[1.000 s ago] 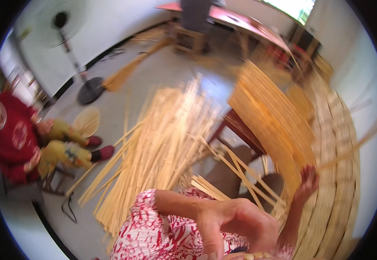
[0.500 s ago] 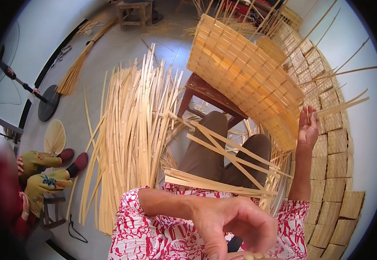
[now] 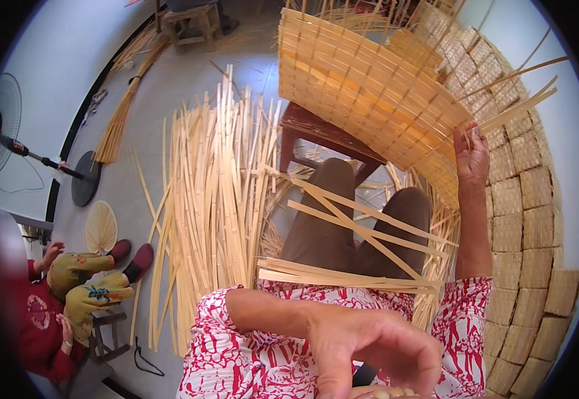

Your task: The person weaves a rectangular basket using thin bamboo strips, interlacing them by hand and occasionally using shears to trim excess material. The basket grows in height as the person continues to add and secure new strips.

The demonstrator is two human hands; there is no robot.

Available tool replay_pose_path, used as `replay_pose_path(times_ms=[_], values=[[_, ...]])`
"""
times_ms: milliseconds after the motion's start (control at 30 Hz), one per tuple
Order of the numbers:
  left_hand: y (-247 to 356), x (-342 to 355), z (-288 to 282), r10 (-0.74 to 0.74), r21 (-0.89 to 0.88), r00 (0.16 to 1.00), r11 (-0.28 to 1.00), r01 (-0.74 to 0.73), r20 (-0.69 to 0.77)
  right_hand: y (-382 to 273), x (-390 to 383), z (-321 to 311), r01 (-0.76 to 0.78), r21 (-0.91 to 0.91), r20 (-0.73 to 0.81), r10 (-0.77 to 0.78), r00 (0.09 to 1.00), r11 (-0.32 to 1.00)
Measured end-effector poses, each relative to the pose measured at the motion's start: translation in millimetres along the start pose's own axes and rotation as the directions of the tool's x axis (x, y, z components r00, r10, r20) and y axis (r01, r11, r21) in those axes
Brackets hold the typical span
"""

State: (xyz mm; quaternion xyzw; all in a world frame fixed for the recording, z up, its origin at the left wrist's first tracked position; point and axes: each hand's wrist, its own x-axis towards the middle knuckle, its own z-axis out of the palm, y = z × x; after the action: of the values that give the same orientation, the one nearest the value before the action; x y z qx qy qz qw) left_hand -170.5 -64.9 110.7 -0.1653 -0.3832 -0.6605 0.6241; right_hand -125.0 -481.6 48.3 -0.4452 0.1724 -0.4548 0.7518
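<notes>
A large woven bamboo panel (image 3: 362, 86) leans at a slant over a dark red wooden stool (image 3: 309, 128) in front of my knees. At its right edge, my right hand (image 3: 472, 156) pinches the panel with bent fingers, where a few loose strip ends (image 3: 519, 112) stick out past the fingertips. My left hand (image 3: 376, 342) is curled close to my chest at the lower edge, thumb down and fingers bent round. What it holds, if anything, is hidden. Several loose bamboo strips (image 3: 342, 276) lie across my lap and thighs, below the panel.
A thick spread of long bamboo strips (image 3: 213, 199) covers the floor left of my legs. Woven pieces (image 3: 522, 219) are stacked along the right wall. At left are a seated person (image 3: 50, 312), a fan (image 3: 83, 176), a bundle of thin sticks (image 3: 126, 110) and a hand fan (image 3: 101, 226).
The view has shifted slightly. My right hand and the panel's right edge have risen a little and moved away from me. My left hand keeps its curled pose.
</notes>
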Motion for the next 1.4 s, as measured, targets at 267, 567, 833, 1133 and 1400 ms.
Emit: replay_pose_path(times_ms=[267, 567, 833, 1133, 1400], values=[[44.5, -12.4, -4.7, -0.171, 0.383, 0.98, 0.903, 0.196, -0.098, 15.9, 5.4, 1.1, 0.008, 0.014, 0.08, -0.01, 0.997, 1.0], [320.1, -10.7, -92.1, 0.846, 0.829, 0.533, -0.304, 0.469, 0.008, 2.4, 34.3, -19.3, -0.021, -0.016, 0.138, 0.023, 0.99, 1.0], [377.9, 71.2, -41.1, 0.713, 0.815, 0.647, -0.188, 0.549, -0.272, 6.0, 31.2, -15.6, 0.012, -0.094, 0.165, 0.003, 0.986, 0.996], [361.2, 101.5, -33.3, 0.501, 0.775, 0.823, -0.395, 0.493, -0.268, -2.1, 23.2, -26.9, 0.015, -0.082, 0.141, -0.003, 0.99, 0.996], [347.1, 118.5, 14.5, 0.504, 0.594, 0.735, -0.445, 0.671, -0.453, 5.2, 11.3, 4.5, 0.012, -0.045, 0.146, -0.005, 0.989, 0.999]])
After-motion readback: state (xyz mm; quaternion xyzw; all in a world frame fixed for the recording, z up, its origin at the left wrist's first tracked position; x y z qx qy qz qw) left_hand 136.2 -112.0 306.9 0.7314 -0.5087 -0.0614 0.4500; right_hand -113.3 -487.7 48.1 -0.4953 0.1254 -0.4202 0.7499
